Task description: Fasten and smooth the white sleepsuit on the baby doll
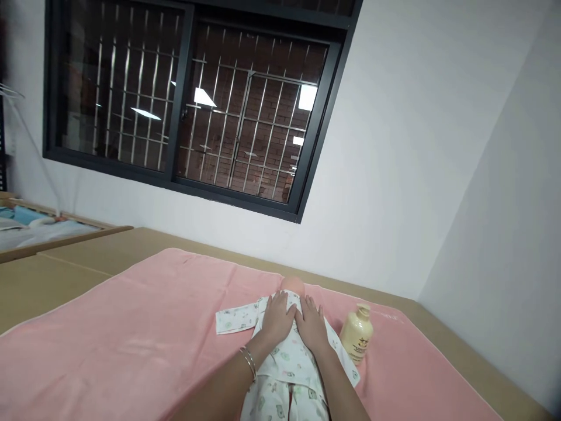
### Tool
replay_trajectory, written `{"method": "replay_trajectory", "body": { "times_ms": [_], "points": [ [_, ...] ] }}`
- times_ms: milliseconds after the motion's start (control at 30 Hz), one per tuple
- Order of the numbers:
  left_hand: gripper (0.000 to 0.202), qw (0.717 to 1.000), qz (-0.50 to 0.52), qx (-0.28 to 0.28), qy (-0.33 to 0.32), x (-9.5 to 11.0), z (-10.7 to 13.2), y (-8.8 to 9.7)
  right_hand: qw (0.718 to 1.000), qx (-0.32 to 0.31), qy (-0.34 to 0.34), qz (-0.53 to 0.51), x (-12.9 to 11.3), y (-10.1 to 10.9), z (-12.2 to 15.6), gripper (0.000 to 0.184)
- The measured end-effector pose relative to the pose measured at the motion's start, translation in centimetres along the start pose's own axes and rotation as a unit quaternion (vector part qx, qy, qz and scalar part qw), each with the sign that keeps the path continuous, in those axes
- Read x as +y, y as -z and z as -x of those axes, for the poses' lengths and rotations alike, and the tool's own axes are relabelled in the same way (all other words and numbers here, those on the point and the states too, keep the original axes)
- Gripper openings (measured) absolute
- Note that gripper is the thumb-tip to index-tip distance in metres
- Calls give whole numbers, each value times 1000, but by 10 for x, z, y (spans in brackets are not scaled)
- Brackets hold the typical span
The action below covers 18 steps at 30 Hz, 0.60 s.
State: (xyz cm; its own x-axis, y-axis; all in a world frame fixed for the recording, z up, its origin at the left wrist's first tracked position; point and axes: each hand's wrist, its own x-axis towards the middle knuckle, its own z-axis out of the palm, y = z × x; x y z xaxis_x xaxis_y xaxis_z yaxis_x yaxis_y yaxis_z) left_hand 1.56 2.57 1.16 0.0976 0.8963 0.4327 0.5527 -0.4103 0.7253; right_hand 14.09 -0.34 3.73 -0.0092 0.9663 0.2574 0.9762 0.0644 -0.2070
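Observation:
What looks like a baby doll [293,285] lies on its back, only the top of its smooth head showing past its clothes. It wears a white printed top [287,356] and matching printed trousers [272,400]. My left hand [277,317] rests flat on the left of the chest, fingers extended. Beside it my right hand [312,323] lies flat on the other side, the thumbs close together. One sleeve [236,319] stretches out flat to the left. A cream pump bottle [357,336] stands just right of my right forearm.
Under the doll a pink blanket [144,327] covers much of a tan surface [83,257]. A wooden-edged bin [44,231] with blue and white cloths is at the far left. Behind rise a white wall [394,146] and a dark-framed barred window [175,117].

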Motion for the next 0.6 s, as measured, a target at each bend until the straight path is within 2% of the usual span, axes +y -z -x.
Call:
{"method": "replay_trajectory", "body": {
  "times_ms": [100,233,400,500,600],
  "points": [
    [51,998,-63,-29,9,-4,-5,8,999,7,-32,12,-5,2,2,63],
    [51,994,-106,-17,28,-6,-8,10,995,30,-86,41,-9,3,3,73],
    [36,992,-120,-21,9,-2,-8,10,998,10,-55,7,0,4,-3,56],
    [34,992,-112,-34,-38,5,-6,14,1000,6,-22,-15,4,8,-5,49],
    [32,992,-120,-28,-37,14,1,16,1000,-10,-1,-16,1,14,-4,44]
  ]
}}
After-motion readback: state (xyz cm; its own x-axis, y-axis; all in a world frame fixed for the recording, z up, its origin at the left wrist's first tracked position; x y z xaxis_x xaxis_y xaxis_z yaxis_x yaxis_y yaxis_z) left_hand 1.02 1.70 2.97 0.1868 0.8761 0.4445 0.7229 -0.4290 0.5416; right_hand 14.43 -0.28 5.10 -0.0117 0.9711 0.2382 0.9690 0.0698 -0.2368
